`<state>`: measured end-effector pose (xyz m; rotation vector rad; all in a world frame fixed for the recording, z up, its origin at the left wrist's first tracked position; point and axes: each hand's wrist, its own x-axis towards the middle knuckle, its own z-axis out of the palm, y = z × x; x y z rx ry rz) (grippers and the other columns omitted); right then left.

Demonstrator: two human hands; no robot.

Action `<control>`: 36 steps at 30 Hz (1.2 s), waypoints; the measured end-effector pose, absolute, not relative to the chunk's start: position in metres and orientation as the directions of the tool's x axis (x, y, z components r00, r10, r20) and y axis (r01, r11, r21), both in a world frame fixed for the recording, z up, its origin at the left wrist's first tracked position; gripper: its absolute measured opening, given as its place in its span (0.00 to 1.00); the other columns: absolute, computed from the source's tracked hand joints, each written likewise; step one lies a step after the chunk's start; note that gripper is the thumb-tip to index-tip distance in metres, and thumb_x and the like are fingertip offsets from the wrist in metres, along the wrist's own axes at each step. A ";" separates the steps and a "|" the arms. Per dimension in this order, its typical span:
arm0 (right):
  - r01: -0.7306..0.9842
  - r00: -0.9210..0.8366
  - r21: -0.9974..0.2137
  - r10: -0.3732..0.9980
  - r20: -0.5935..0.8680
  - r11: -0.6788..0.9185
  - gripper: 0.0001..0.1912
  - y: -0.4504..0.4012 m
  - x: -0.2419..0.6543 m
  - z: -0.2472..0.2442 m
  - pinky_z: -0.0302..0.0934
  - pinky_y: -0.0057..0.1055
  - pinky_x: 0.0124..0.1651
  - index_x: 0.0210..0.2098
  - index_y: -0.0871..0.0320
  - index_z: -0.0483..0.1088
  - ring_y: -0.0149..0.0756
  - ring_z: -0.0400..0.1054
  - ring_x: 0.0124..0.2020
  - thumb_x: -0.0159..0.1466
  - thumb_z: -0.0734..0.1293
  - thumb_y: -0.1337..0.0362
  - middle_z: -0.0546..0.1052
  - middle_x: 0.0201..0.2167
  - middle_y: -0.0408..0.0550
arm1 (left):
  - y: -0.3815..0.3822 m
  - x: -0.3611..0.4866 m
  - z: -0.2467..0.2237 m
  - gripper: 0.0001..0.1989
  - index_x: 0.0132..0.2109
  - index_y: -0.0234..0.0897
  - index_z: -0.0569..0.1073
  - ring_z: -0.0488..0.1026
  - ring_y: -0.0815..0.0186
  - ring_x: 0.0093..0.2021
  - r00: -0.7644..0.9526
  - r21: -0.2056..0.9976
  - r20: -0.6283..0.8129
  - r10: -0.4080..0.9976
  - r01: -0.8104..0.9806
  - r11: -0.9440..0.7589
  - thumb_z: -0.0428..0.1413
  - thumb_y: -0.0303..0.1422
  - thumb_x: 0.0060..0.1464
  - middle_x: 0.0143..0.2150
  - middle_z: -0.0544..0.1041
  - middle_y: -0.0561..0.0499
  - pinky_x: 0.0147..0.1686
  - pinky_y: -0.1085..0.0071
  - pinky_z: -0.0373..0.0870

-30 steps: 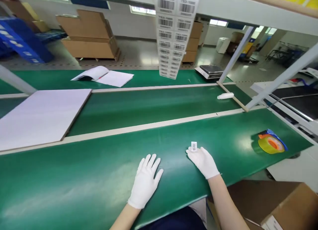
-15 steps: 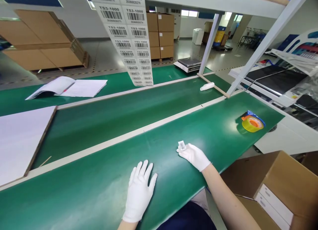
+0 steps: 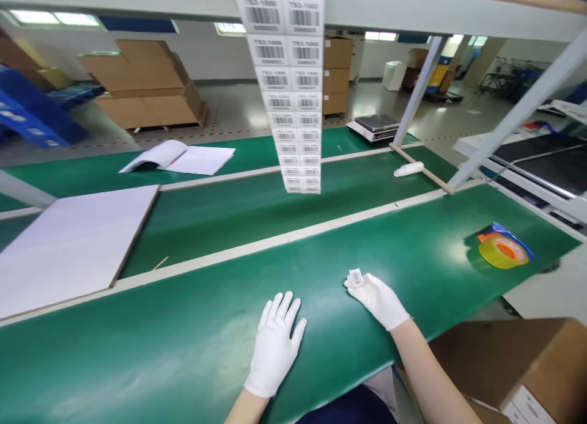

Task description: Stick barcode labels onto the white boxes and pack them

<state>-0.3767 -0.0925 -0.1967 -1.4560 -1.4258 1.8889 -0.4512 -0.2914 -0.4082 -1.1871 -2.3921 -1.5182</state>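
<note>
A white glove covers my left hand (image 3: 277,344), which lies flat with its fingers spread on the green work surface (image 3: 183,350) and holds nothing. My right hand (image 3: 376,297), also gloved in white, is to its right, with its fingers closed on a small white barcode label (image 3: 356,277). The label faces up at the fingertips. Above and beyond my hands hangs a long strip of printed barcode labels (image 3: 298,115), in two columns.
A yellow tape roll in a dispenser (image 3: 504,252) sits at the right. Farther back are a white bottle (image 3: 409,169), a scale (image 3: 375,127) and an open booklet (image 3: 183,158). A white board (image 3: 82,241) lies left. An open carton (image 3: 495,357) stands below the right edge.
The view has swung to the left and up, so the surroundings appear farther right. My left hand still lies flat, and my right hand still holds the label.
</note>
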 end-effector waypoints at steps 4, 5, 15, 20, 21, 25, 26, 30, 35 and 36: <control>0.318 -0.382 -0.846 0.760 -0.527 -0.427 0.14 -0.093 -0.378 -0.195 0.60 0.51 0.71 0.44 0.65 0.78 0.47 0.80 0.50 0.69 0.63 0.63 0.83 0.47 0.60 | -0.296 -0.451 -0.404 0.20 0.62 0.35 0.76 0.68 0.44 0.68 -0.712 0.774 0.392 0.583 0.597 0.209 0.56 0.36 0.68 0.67 0.72 0.41 0.66 0.40 0.67; 0.333 -0.382 -0.841 0.754 -0.535 -0.427 0.13 -0.093 -0.379 -0.194 0.60 0.51 0.72 0.44 0.64 0.78 0.47 0.80 0.50 0.68 0.64 0.63 0.83 0.47 0.59 | -0.297 -0.451 -0.402 0.20 0.62 0.36 0.75 0.67 0.45 0.68 -0.717 0.779 0.381 0.584 0.589 0.215 0.56 0.36 0.68 0.67 0.72 0.42 0.67 0.41 0.67; 0.359 -0.280 -0.837 0.808 -0.519 -0.413 0.14 -0.103 -0.384 -0.193 0.57 0.50 0.74 0.46 0.61 0.78 0.49 0.77 0.57 0.65 0.66 0.62 0.81 0.53 0.58 | -0.300 -0.449 -0.399 0.21 0.64 0.41 0.74 0.64 0.49 0.71 -0.749 0.840 0.286 0.597 0.496 0.220 0.56 0.41 0.69 0.69 0.70 0.46 0.71 0.45 0.62; 0.350 -0.268 -0.846 0.822 -0.503 -0.403 0.13 -0.110 -0.385 -0.191 0.58 0.50 0.73 0.44 0.63 0.79 0.51 0.76 0.58 0.65 0.67 0.63 0.81 0.53 0.61 | -0.303 -0.450 -0.399 0.22 0.65 0.41 0.73 0.63 0.48 0.71 -0.743 0.856 0.273 0.612 0.478 0.198 0.53 0.43 0.70 0.70 0.69 0.45 0.72 0.44 0.60; 0.354 -0.273 -0.849 0.825 -0.495 -0.393 0.13 -0.110 -0.385 -0.191 0.58 0.50 0.73 0.44 0.63 0.79 0.51 0.76 0.58 0.64 0.67 0.63 0.81 0.54 0.62 | -0.303 -0.450 -0.399 0.22 0.65 0.41 0.73 0.62 0.48 0.72 -0.741 0.859 0.268 0.616 0.473 0.196 0.53 0.43 0.70 0.70 0.69 0.45 0.72 0.44 0.59; 0.413 -0.319 -0.851 0.824 -0.468 -0.324 0.13 -0.106 -0.377 -0.193 0.58 0.52 0.73 0.43 0.60 0.79 0.53 0.73 0.62 0.61 0.71 0.61 0.80 0.55 0.61 | -0.305 -0.450 -0.399 0.23 0.66 0.42 0.72 0.60 0.48 0.73 -0.721 0.871 0.249 0.646 0.459 0.177 0.51 0.45 0.71 0.71 0.67 0.45 0.73 0.44 0.57; 0.424 -0.332 -0.850 0.820 -0.466 -0.311 0.13 -0.104 -0.374 -0.194 0.58 0.52 0.73 0.44 0.59 0.80 0.53 0.72 0.62 0.61 0.72 0.61 0.79 0.56 0.61 | -0.307 -0.450 -0.399 0.24 0.66 0.42 0.72 0.59 0.48 0.73 -0.712 0.873 0.248 0.656 0.459 0.168 0.51 0.46 0.71 0.72 0.67 0.46 0.73 0.44 0.57; 0.446 -0.365 -0.847 0.805 -0.468 -0.290 0.15 -0.097 -0.366 -0.197 0.58 0.52 0.73 0.45 0.56 0.80 0.53 0.69 0.65 0.61 0.72 0.58 0.77 0.59 0.60 | -0.323 -0.456 -0.399 0.24 0.65 0.44 0.73 0.62 0.47 0.72 -0.647 0.871 0.264 0.715 0.478 0.110 0.53 0.48 0.69 0.70 0.68 0.46 0.72 0.44 0.60; 0.609 -0.468 -0.793 0.790 -0.396 -0.037 0.20 -0.094 -0.359 -0.198 0.57 0.51 0.75 0.44 0.52 0.81 0.52 0.60 0.71 0.63 0.66 0.47 0.76 0.62 0.54 | -0.374 -0.485 -0.388 0.22 0.62 0.43 0.75 0.76 0.52 0.61 -0.614 0.886 0.244 0.751 0.457 0.085 0.60 0.45 0.66 0.61 0.78 0.47 0.63 0.54 0.73; 0.634 -0.496 -0.772 0.785 -0.372 0.035 0.22 -0.095 -0.357 -0.197 0.55 0.50 0.75 0.44 0.52 0.81 0.52 0.57 0.73 0.63 0.65 0.45 0.75 0.63 0.52 | -0.387 -0.494 -0.384 0.22 0.63 0.42 0.75 0.77 0.54 0.59 -0.626 0.892 0.235 0.743 0.443 0.091 0.58 0.44 0.67 0.60 0.79 0.48 0.62 0.57 0.74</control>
